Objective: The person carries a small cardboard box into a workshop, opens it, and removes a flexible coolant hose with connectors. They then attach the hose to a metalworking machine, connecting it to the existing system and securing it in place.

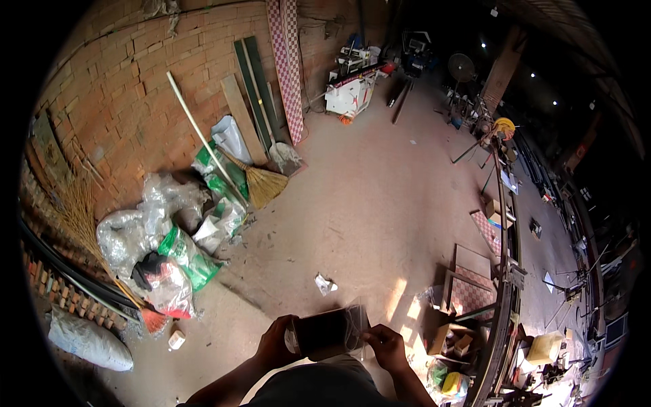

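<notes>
While our left hand (277, 343) grips the left end of a dark box (323, 334), our right hand (385, 346) pinches clear plastic (354, 324) at the box's right end; white scrap (325, 285) lies beyond the box.

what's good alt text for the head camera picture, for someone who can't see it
A person's left hand grips a dark rectangular object while the right hand pinches clear plastic at its right end, above a workshop floor. Plastic bags and a straw broom rest near a brick wall at left; a white machine stands farther back.
</notes>
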Action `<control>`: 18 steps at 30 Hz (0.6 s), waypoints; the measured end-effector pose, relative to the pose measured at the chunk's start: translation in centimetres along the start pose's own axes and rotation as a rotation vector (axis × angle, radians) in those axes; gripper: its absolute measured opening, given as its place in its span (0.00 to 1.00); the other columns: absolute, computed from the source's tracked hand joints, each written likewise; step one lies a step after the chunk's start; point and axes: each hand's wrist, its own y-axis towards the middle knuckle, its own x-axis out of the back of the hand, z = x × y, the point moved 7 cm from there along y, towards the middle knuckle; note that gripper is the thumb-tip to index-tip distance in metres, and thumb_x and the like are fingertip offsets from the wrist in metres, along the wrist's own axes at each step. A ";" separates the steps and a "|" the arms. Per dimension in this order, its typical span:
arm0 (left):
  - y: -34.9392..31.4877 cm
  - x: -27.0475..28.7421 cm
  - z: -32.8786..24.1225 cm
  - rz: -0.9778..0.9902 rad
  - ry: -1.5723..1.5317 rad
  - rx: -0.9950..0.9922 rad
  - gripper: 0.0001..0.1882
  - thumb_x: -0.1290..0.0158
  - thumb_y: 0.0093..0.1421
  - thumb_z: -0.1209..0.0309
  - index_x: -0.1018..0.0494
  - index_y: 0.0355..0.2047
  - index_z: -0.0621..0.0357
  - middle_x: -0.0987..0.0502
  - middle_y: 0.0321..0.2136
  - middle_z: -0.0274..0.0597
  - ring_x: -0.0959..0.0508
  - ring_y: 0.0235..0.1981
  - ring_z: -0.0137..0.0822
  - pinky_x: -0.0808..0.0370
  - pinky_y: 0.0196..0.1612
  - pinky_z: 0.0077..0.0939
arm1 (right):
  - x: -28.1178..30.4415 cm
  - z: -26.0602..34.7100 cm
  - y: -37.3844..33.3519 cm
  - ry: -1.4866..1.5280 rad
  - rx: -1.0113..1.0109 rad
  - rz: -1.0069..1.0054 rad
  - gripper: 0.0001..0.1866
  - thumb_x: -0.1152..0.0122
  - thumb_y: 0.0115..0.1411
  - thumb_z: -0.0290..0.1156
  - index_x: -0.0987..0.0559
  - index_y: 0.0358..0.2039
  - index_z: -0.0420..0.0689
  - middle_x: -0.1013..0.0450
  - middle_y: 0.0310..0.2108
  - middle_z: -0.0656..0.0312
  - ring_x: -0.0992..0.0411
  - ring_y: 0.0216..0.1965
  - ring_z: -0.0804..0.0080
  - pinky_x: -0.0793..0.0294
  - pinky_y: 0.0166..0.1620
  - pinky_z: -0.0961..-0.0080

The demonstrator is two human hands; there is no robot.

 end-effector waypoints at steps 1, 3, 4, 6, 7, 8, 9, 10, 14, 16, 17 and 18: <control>3.2 -0.1 0.3 -0.023 0.019 -0.018 0.47 0.25 0.40 0.55 0.36 0.57 0.55 0.27 0.51 0.50 0.24 0.53 0.51 0.25 0.55 0.43 | 0.6 -0.7 3.5 0.044 0.014 0.018 0.07 0.35 0.64 0.28 0.18 0.37 0.38 0.20 0.31 0.60 0.24 0.34 0.80 0.25 0.41 0.78; 9.6 -0.7 0.0 -0.041 0.013 0.023 0.47 0.25 0.39 0.55 0.36 0.56 0.55 0.27 0.51 0.50 0.24 0.54 0.51 0.25 0.55 0.43 | 2.5 -0.8 10.6 0.055 0.023 0.041 0.07 0.36 0.65 0.28 0.18 0.39 0.38 0.20 0.33 0.60 0.24 0.36 0.79 0.25 0.42 0.77; 13.0 -0.6 -0.2 -0.056 0.011 0.046 0.46 0.25 0.39 0.55 0.36 0.56 0.55 0.27 0.51 0.50 0.24 0.54 0.51 0.25 0.55 0.43 | 3.3 -0.4 14.3 0.023 0.031 0.057 0.07 0.37 0.65 0.29 0.18 0.39 0.38 0.20 0.33 0.60 0.24 0.37 0.79 0.25 0.42 0.77; 19.8 -0.6 -1.3 -0.058 0.006 0.063 0.47 0.25 0.38 0.55 0.36 0.56 0.55 0.27 0.50 0.50 0.25 0.54 0.52 0.26 0.55 0.43 | 5.2 1.1 20.6 -0.010 0.040 0.073 0.08 0.37 0.65 0.29 0.19 0.40 0.38 0.20 0.34 0.60 0.24 0.37 0.78 0.25 0.42 0.77; 22.8 -0.5 -1.7 -0.062 0.004 0.045 0.47 0.25 0.37 0.56 0.36 0.56 0.55 0.27 0.51 0.50 0.25 0.55 0.52 0.26 0.55 0.43 | 6.1 2.3 23.8 -0.011 0.051 0.087 0.08 0.37 0.65 0.30 0.19 0.40 0.38 0.19 0.33 0.60 0.24 0.37 0.77 0.25 0.42 0.77; 25.4 -0.7 -1.9 -0.067 -0.008 0.041 0.47 0.25 0.37 0.57 0.36 0.56 0.55 0.27 0.51 0.51 0.25 0.55 0.52 0.26 0.56 0.43 | 7.0 3.2 26.7 -0.022 0.050 0.112 0.09 0.37 0.65 0.30 0.19 0.40 0.38 0.19 0.33 0.60 0.23 0.37 0.77 0.25 0.42 0.76; 28.2 -0.3 -2.4 -0.085 -0.037 0.045 0.48 0.25 0.35 0.59 0.36 0.56 0.56 0.27 0.51 0.50 0.25 0.55 0.52 0.26 0.56 0.43 | 7.6 4.0 29.9 -0.060 0.063 0.136 0.09 0.37 0.65 0.30 0.19 0.40 0.38 0.19 0.33 0.60 0.23 0.36 0.76 0.25 0.42 0.77; 31.2 0.0 -2.0 -0.084 -0.028 0.054 0.49 0.25 0.34 0.61 0.36 0.57 0.56 0.27 0.52 0.50 0.25 0.55 0.52 0.26 0.56 0.43 | 8.0 5.0 33.2 -0.098 0.077 0.161 0.09 0.37 0.65 0.31 0.19 0.40 0.37 0.19 0.33 0.60 0.22 0.36 0.76 0.25 0.42 0.77; 41.7 0.3 -1.0 -0.122 -0.028 0.122 0.51 0.24 0.34 0.58 0.36 0.57 0.56 0.27 0.53 0.50 0.26 0.56 0.51 0.26 0.57 0.43 | 9.4 6.8 44.9 -0.112 0.044 0.191 0.10 0.35 0.64 0.32 0.18 0.39 0.37 0.19 0.34 0.59 0.22 0.37 0.76 0.24 0.45 0.76; 47.8 0.3 0.0 -0.123 -0.034 0.142 0.51 0.24 0.34 0.56 0.36 0.57 0.56 0.27 0.53 0.50 0.26 0.56 0.51 0.26 0.58 0.43 | 10.0 6.0 51.1 -0.088 0.021 0.177 0.10 0.34 0.63 0.32 0.18 0.38 0.37 0.19 0.34 0.58 0.22 0.38 0.75 0.24 0.46 0.75; 50.9 0.2 1.1 -0.116 -0.076 0.144 0.50 0.24 0.35 0.55 0.35 0.57 0.56 0.27 0.53 0.51 0.25 0.56 0.51 0.27 0.58 0.43 | 10.0 5.9 54.4 -0.104 0.018 0.179 0.10 0.34 0.63 0.32 0.18 0.38 0.37 0.19 0.34 0.58 0.22 0.38 0.75 0.24 0.46 0.75; 54.4 0.1 2.0 -0.107 -0.085 0.144 0.49 0.24 0.35 0.55 0.35 0.57 0.56 0.27 0.53 0.51 0.25 0.56 0.51 0.27 0.58 0.43 | 10.0 5.8 57.7 -0.120 0.014 0.176 0.10 0.34 0.63 0.32 0.18 0.38 0.37 0.19 0.34 0.58 0.22 0.38 0.75 0.24 0.46 0.75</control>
